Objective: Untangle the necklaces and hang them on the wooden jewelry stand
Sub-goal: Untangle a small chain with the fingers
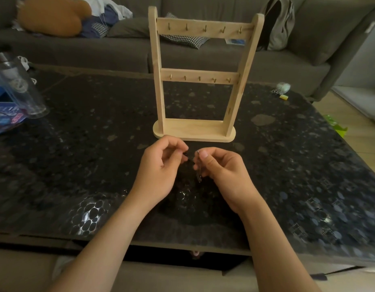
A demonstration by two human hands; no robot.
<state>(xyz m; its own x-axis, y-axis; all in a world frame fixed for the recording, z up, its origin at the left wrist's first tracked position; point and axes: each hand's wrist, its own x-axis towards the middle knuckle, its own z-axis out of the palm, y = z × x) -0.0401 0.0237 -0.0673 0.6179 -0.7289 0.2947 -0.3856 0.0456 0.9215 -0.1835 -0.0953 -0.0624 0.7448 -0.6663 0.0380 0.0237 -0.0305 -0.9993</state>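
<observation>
Necklace (198, 173) pinched by left hand (161, 165), right hand (222, 167).

Stand (200, 75) on table (87, 161), sofa (123, 53) behind; left hand (161, 165), right hand (222, 167) before stand base, necklace (198, 172) between them.

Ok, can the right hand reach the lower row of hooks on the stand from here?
Probably yes: the wooden jewelry stand sits just beyond the right hand, its lower hooks bare, nothing between. That hand pinches the necklace, though.
</observation>
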